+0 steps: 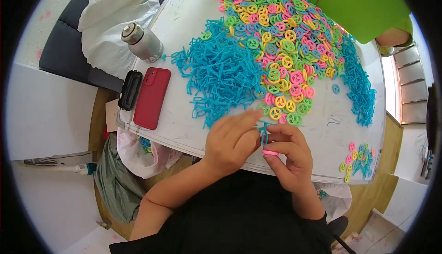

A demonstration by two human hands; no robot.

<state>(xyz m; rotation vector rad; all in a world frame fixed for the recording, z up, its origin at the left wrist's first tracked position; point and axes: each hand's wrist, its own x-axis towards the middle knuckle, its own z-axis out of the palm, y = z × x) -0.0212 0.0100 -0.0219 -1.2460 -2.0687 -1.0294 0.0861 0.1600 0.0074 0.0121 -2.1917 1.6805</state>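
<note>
Above the table's near edge, my right hand pinches a pink toy wheel between thumb and finger. A small blue plastic frame piece stands upright just above that wheel, against the same hand's fingertips. My left hand is close beside the blue piece on its left. Its upper fingers are blurred by motion, so their grip is not clear. Beyond the hands spreads a heap of blue plastic pieces, and to its right lies a large heap of pink, yellow, green and blue toy wheels.
A red phone, a black open case and a metal bottle sit on the left of the white table. More blue pieces line the right side. A small mixed group lies near right. Another person's arm shows far right.
</note>
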